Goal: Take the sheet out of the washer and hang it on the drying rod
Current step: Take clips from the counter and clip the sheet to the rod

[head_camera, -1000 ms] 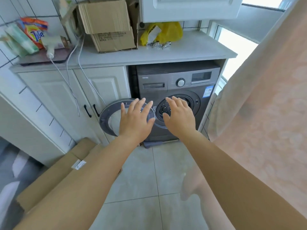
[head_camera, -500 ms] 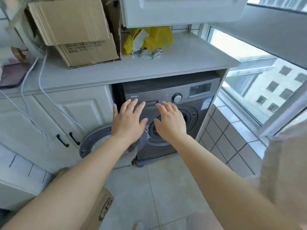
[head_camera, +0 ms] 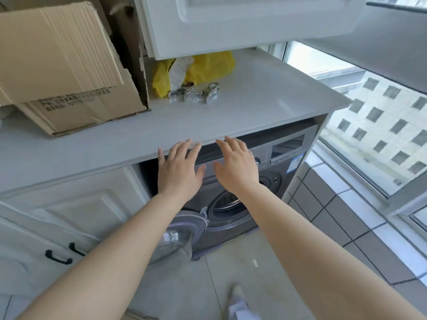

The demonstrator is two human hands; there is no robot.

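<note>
**A:** Where's the sheet?

**B:** Can't see it. Washer (head_camera: 233,192) sits under the bench (head_camera: 242,112), door (head_camera: 182,234) swung open to the left, drum mouth (head_camera: 225,202) partly hidden by my right wrist. Only the perforated drum wall shows, no cloth. If the sheet is in there, it lies out of sight, low or at the back.

**A:** Your grip?

**B:** Both released. Left hand (head_camera: 179,172) and right hand (head_camera: 236,168) spread flat, fingers straight, holding nothing, raised in front of the control panel (head_camera: 284,148) above the opening.

**A:** How do you expect it to handle?

**B:** My guess: soft, limp, damp, heavier than it looks, likely twisted and clinging to the drum. I'd reach in low, gather a thick bunch with both hands rather than pinch an edge, and pull slowly so nothing snags on the door rim or drags over the floor (head_camera: 231,273).
</note>
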